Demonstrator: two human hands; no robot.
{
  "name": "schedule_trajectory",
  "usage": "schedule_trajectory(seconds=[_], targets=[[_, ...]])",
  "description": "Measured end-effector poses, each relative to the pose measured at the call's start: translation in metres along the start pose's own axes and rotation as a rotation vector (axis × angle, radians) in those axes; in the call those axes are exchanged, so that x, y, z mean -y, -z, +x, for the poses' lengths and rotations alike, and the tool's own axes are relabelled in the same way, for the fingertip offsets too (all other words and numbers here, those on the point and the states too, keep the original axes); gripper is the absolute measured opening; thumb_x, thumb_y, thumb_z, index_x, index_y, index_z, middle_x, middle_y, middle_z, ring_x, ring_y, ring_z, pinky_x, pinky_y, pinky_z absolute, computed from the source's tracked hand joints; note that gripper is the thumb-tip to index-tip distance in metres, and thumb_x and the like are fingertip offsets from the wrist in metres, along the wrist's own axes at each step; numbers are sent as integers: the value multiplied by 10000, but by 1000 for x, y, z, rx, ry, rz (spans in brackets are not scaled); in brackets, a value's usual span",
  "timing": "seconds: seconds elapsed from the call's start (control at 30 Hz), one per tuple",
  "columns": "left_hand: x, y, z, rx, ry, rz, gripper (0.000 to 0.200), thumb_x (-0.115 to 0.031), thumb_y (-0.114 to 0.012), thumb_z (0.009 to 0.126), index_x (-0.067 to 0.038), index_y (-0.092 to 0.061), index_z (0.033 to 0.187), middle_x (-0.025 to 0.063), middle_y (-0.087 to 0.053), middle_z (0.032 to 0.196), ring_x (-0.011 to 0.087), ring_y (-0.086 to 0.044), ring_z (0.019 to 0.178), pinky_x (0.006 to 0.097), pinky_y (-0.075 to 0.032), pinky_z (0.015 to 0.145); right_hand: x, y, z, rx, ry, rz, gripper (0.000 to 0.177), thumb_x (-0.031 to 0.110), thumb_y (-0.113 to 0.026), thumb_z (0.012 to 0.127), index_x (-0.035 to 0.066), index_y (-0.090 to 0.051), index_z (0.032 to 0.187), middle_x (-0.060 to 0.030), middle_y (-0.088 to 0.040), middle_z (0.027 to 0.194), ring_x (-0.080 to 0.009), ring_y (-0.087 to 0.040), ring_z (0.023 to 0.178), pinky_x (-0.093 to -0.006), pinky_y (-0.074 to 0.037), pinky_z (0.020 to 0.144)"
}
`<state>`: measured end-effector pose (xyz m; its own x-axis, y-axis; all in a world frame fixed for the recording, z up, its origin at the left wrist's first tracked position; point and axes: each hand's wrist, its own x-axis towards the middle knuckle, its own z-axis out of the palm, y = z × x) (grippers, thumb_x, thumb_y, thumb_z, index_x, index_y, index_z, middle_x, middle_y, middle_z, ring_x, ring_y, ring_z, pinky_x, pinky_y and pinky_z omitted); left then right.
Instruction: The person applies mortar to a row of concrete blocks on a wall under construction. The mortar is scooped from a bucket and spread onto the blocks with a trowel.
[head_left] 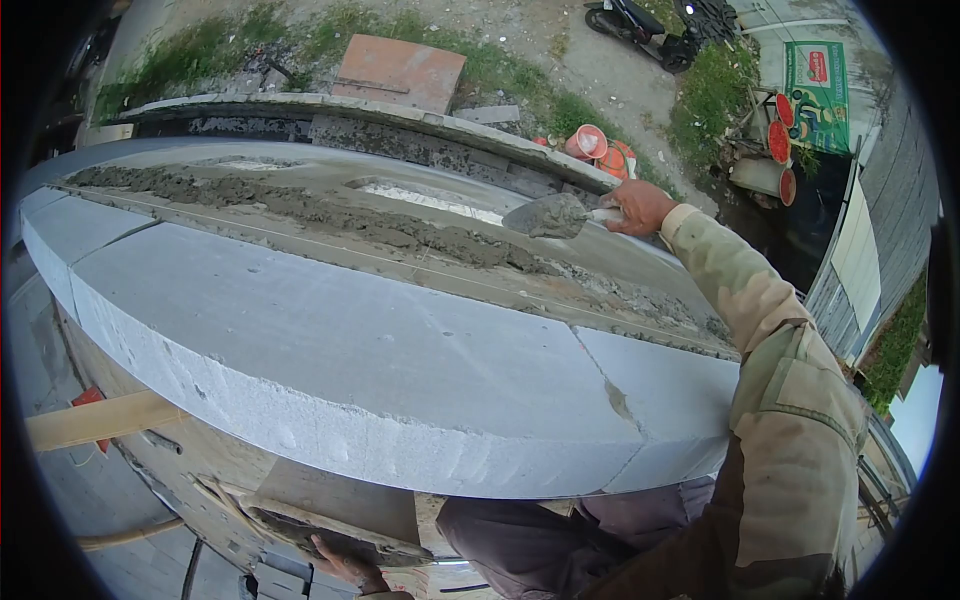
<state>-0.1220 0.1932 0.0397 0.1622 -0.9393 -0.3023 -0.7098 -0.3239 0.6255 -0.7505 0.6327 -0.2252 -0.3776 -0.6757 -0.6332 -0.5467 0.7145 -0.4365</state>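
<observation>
My right hand [642,207] is closed around the light handle of a trowel [547,217]. The grey, mortar-smeared blade points left over the concrete surface behind the blocks. A rough ridge of wet mortar [400,228] runs along that surface. Between it and me lies a row of pale lightweight blocks [330,310], with a thin string stretched along their far edge. Low in the view, my left hand [348,568] is at the edge of a dirty, dark-rimmed board or pan [335,535]. Its fingers look curled at the rim, partly hidden.
Wooden planks [105,420] and a scaffold deck lie below at left. Beyond the wall are a reddish panel [400,72], buckets [587,142], more red-rimmed buckets [779,140], a green banner [817,95] and a parked motorbike [645,30]. My knees [540,540] are close to the blocks.
</observation>
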Motion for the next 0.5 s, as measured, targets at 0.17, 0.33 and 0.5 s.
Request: schedule_trajectory(seconds=[0.17,0.33,0.5], targets=[[7,9,6,-1,37,-12,854,-477,-629,952,-65,-239,1590,216,-342,1556,365,-428,1356,509,-402,1111,6,-10,-3,16,16,-6,453,376,-749,766,91,-736,1118,-205,-709,944,-394,-665,962,-504,-520,849],[11,8,3,12,-163,105,849,-466,-626,957,-57,-234,1590,216,-327,1566,364,-426,1357,505,-391,1122,3,-5,-6,29,21,-74,442,377,-748,759,98,-745,1102,-197,-709,900,-396,-668,929,-502,-522,833],[20,13,7,60,-172,23,838,-474,-613,962,-76,-230,1593,204,-296,1585,358,-427,1357,518,-379,1141,23,8,10,95,72,-178,441,374,-740,765,114,-752,1119,-197,-714,899,-376,-681,929,-499,-527,828]])
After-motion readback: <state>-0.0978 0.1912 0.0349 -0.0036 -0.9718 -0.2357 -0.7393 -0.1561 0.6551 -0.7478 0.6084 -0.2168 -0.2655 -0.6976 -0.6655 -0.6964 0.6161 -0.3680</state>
